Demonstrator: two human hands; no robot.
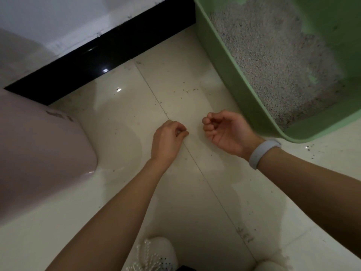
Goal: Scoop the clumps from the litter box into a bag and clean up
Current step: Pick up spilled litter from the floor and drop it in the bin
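My left hand [168, 139] pinches fingertips together low over the glossy cream floor tile [121, 122]; what it pinches, I cannot tell. My right hand [224, 130], palm up, fingers loosely curled, holds nothing. The green plastic litter box [230, 61] with grey litter [273, 55] sits just right; a pale pink rounded bin [39, 149] stands left.

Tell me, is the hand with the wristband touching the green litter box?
Apart. The head view shows pale floor tile between the right hand and the green litter box, so a gap separates them.
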